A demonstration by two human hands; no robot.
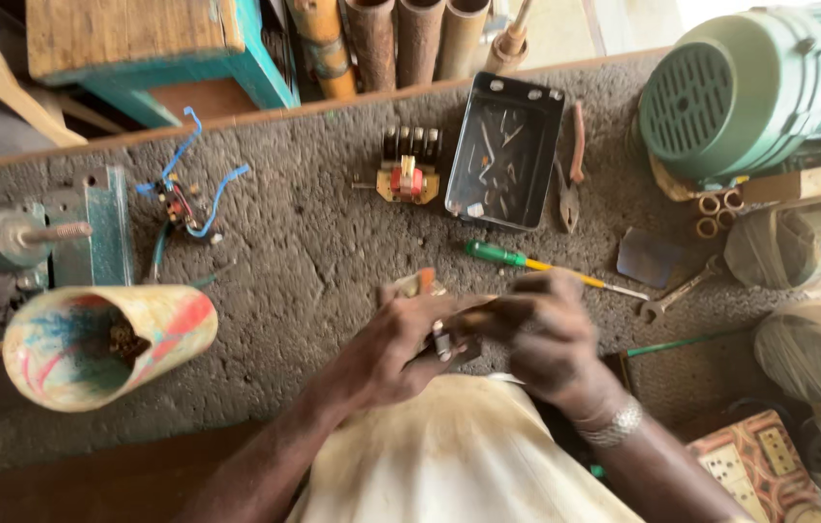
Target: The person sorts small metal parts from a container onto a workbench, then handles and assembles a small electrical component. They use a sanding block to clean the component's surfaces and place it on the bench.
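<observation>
Both hands, left hand (386,349) and right hand (541,334), pinched together on a small part (441,339) over the lap (blurred, so its kind unclear). Probably light and stiff, best gripped by its edges. Just beyond, green screwdriver (526,261); farther out, black tray (505,150).

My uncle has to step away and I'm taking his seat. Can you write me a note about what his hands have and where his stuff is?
Left hand: closed around a small part, too blurred to name.
Right hand: pinching the same part from the other side.
On the bench: green screwdriver just beyond the hands, spanner to its right, pliers beside the black tray, green motor far right, painted tube on the left.
Done: part is picked up, in both hands.
Left: cannot tell; tools lie untouched.
</observation>
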